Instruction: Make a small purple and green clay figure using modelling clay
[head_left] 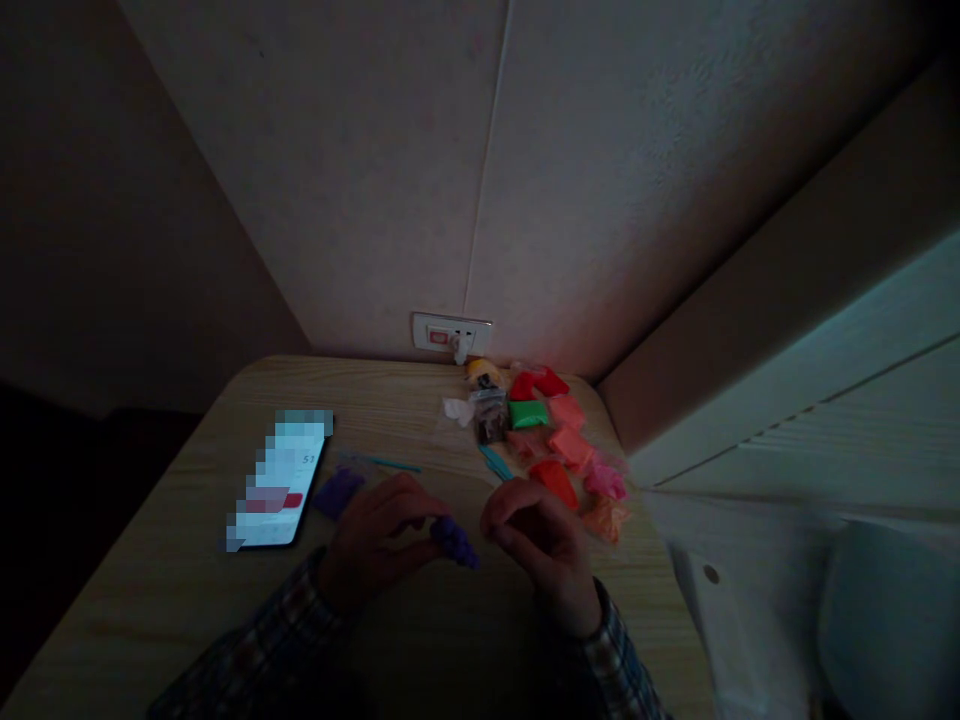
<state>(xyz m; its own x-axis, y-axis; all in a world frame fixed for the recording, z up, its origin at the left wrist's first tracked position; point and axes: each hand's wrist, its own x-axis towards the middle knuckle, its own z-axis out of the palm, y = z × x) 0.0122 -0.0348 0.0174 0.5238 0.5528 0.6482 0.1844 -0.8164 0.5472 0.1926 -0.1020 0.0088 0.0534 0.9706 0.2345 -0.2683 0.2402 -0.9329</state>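
Observation:
A lumpy piece of purple modelling clay (454, 542) is pinched between the thumb and fingers of my left hand (375, 535), above the table. Just to its right, my right hand (541, 545) has its thumb and index fingertips together, a little apart from the clay. Whatever those fingertips hold, if anything, is too small and dark to make out. A purple packet of clay (337, 492) lies behind my left hand. One thin teal stick (396, 465) rests beyond it, and a flat teal tool (495, 462) sits behind my right hand.
Several clay packets cluster at the back right of the wooden table (150, 560), among them a green packet (529, 414) and a red one (553, 484). A lit phone (279, 485) lies at the left. Behind the table, a wall socket (451, 333) holds a white plug.

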